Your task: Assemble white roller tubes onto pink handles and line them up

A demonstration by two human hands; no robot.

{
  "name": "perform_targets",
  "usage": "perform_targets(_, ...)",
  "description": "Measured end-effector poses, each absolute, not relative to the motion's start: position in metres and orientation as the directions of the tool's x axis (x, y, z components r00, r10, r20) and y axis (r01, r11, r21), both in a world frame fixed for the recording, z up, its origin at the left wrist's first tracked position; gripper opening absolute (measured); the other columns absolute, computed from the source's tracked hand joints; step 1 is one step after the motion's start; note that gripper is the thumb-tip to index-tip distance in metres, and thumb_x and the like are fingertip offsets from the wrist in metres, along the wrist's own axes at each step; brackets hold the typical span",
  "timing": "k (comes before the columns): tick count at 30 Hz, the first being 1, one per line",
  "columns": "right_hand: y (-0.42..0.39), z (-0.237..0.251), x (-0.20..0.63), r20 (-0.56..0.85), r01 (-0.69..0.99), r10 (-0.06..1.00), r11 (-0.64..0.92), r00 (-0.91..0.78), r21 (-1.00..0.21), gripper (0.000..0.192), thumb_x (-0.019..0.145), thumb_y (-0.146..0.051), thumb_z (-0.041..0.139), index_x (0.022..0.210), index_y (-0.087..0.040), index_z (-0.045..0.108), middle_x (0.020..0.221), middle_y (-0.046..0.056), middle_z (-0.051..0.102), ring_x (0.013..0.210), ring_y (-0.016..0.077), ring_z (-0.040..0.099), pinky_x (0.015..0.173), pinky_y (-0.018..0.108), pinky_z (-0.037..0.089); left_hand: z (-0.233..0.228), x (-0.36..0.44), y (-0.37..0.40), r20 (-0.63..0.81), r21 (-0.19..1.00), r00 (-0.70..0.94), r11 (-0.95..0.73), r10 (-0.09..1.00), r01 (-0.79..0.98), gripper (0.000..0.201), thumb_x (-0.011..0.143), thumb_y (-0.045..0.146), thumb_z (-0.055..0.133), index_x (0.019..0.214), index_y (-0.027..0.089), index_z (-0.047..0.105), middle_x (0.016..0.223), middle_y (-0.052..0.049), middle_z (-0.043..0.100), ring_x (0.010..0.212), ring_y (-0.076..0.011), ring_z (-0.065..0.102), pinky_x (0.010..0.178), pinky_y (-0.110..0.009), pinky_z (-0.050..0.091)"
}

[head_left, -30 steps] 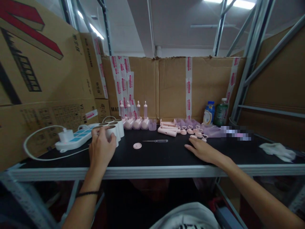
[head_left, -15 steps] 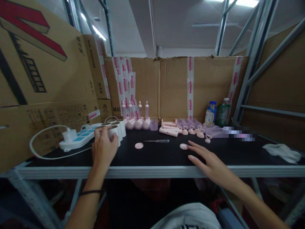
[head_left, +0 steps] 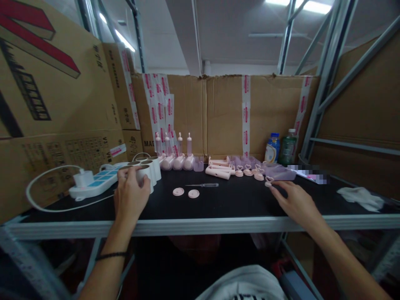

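Nearest, a pale garment below the front rail of the bench. Past the rail, right hand low over the black top, thumb and forefinger close together at the right side of a small pink heart piece; cannot tell whether pinching or only touching. Left hand, with a dark band at the wrist, fingers curled around the nearest white tube, thumb on the near side; tube upright, open end up, at the front of a tight cluster.

Between the hands, two pink discs flat on the bench, side by side, apart. Just beyond, a screwdriver lying crosswise, handle to the right. Far right, a crumpled rag. Left of the tubes, a white power strip with a plug and looping cable.

Farther back, more heart pieces to the left of the one at the right hand; beside and behind, piled pink shells and purple parts. Left of the shells, four pink stands with narrow upright tops. Back right, a blue-capped bottle beside a green bottle. Behind everything on the bench, taped cardboard.
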State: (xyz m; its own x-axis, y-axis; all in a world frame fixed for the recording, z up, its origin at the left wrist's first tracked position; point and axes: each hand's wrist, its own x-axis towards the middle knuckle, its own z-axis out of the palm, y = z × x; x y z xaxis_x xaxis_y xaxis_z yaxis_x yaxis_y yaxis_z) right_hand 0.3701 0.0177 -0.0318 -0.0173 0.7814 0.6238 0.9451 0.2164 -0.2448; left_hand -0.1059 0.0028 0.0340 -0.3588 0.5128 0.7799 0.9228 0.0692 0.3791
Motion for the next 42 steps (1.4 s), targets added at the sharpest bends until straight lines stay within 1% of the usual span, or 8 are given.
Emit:
perform_targets(5, 0.024, -0.034, 0.367, 0.528, 0.951, 0.845, 0.228, -0.087, -0.207, 0.051, 0.100, -0.054, 0.051, 0.129, -0.019, 0.072, 0.133, 0.018, 0.069, 0.122, 0.0361, 0.066, 0.100, 0.048, 0.052, 0.034, -0.106, 0.003, 0.775, 0.378, -0.362, 0.079, 0.518, 0.922, 0.036, 0.094, 0.036, 0.053, 0.127, 0.023, 0.059, 0.130, -0.014, 0.057, 0.097, -0.0293, 0.067, 0.088, -0.044, 0.054)
perform_targets(11, 0.037, -0.028, 0.365, 0.470, 0.952, 0.877, 0.220, -0.098, -0.212, 0.049, 0.100, -0.057, 0.047, 0.122, -0.023, 0.075, 0.127, 0.016, 0.073, 0.114, 0.0338, 0.070, 0.094, 0.046, 0.055, 0.034, -0.105, 0.002, 0.781, 0.372, -0.357, 0.077, 0.513, 0.925, 0.035, 0.094, 0.036, 0.052, 0.125, 0.022, 0.060, 0.129, -0.014, 0.057, 0.102, -0.0314, 0.067, 0.088, -0.044, 0.054)
perform_targets(16, 0.028, -0.033, 0.384, 0.417, 0.971, 0.909, 0.077, 0.025, -0.227, 0.059, 0.101, -0.065, 0.035, 0.121, -0.026, 0.075, 0.129, 0.015, 0.072, 0.111, 0.0396, 0.071, 0.088, 0.057, 0.054, 0.032, -0.106, 0.003, 0.789, 0.363, -0.348, 0.074, 0.506, 0.929, 0.036, 0.093, 0.035, 0.053, 0.126, 0.022, 0.060, 0.129, -0.014, 0.057, 0.101, -0.0305, 0.067, 0.086, -0.042, 0.054)
perform_targets(20, 0.017, -0.039, 0.398, 0.427, 0.973, 0.891, -0.061, 0.153, -0.222, 0.062, 0.098, -0.068, 0.036, 0.118, -0.027, 0.077, 0.118, 0.018, 0.076, 0.099, 0.0423, 0.074, 0.084, 0.062, 0.054, 0.032, -0.107, 0.003, 0.792, 0.359, -0.340, 0.063, 0.508, 0.931, 0.036, 0.094, 0.035, 0.053, 0.126, 0.022, 0.060, 0.130, -0.014, 0.057, 0.094, -0.0284, 0.068, 0.085, -0.043, 0.054)
perform_targets(22, 0.011, -0.040, 0.393, 0.440, 0.968, 0.889, -0.014, 0.127, -0.252, 0.057, 0.098, -0.065, 0.040, 0.115, -0.026, 0.078, 0.119, 0.017, 0.076, 0.102, 0.0419, 0.074, 0.088, 0.061, 0.054, 0.033, -0.107, 0.003, 0.787, 0.365, -0.343, 0.062, 0.512, 0.929, 0.036, 0.094, 0.035, 0.053, 0.127, 0.022, 0.060, 0.130, -0.014, 0.057, 0.094, -0.0284, 0.068, 0.085, -0.043, 0.054)
perform_targets(27, -0.010, -0.027, 0.355, 0.471, 0.807, 0.863, 0.405, -0.183, -0.429, 0.050, 0.101, -0.059, 0.046, 0.128, -0.028, 0.074, 0.140, 0.008, 0.067, 0.139, 0.0324, 0.055, 0.117, 0.050, 0.043, 0.034, -0.105, 0.002, 0.785, 0.373, -0.353, 0.066, 0.509, 0.926, 0.035, 0.093, 0.034, 0.054, 0.126, 0.022, 0.060, 0.129, -0.013, 0.057, 0.097, -0.0289, 0.068, 0.089, -0.043, 0.054)
perform_targets(34, -0.020, -0.020, 0.344, 0.501, 0.765, 0.863, 0.368, -0.070, -0.528, 0.050, 0.097, -0.059, 0.052, 0.118, -0.022, 0.079, 0.133, 0.009, 0.071, 0.129, 0.0349, 0.063, 0.117, 0.051, 0.044, 0.033, -0.106, 0.003, 0.784, 0.373, -0.354, 0.068, 0.510, 0.925, 0.035, 0.093, 0.034, 0.054, 0.126, 0.021, 0.060, 0.130, -0.014, 0.057, 0.097, -0.0281, 0.068, 0.088, -0.042, 0.054)
perform_targets(42, -0.013, -0.031, 0.345, 0.485, 0.778, 0.870, 0.364, -0.088, -0.512, 0.048, 0.096, -0.057, 0.054, 0.116, -0.021, 0.079, 0.131, 0.010, 0.072, 0.126, 0.0350, 0.065, 0.115, 0.052, 0.046, 0.030, -0.108, 0.005, 0.795, 0.352, -0.340, 0.075, 0.503, 0.933, 0.035, 0.094, 0.035, 0.054, 0.126, 0.022, 0.060, 0.129, -0.013, 0.057, 0.098, -0.0294, 0.068, 0.084, -0.042, 0.054)
